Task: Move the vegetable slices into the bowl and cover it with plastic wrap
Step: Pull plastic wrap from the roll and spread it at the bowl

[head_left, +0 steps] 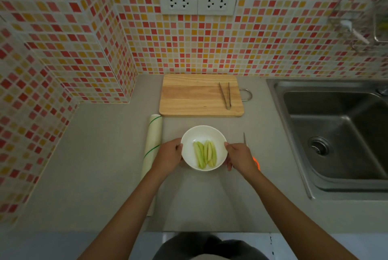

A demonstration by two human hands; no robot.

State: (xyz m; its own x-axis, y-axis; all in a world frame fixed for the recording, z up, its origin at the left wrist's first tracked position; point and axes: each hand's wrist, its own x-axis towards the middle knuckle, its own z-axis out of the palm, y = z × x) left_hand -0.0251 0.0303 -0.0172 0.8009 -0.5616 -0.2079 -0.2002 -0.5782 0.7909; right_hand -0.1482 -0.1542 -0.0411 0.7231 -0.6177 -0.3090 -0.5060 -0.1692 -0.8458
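The left hand (169, 152) and right hand (238, 157) cup opposite sides of the round, glossy white bowl (190, 137), fingers curled loosely against its rim. Inside the bowl lie pale green vegetable slices (204, 154), long and tapered. Left of the bowl rests a plastic wrap roll (152, 140); beyond it, a wooden cutting board (193, 95) carries metal tongs (225, 95). A knife (244, 138) lies right of the bowl.

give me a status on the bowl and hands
Left hand and right hand on the bowl rim. Slices in, no wrap visible on it. Wrap roll left of bowl, knife behind right hand.
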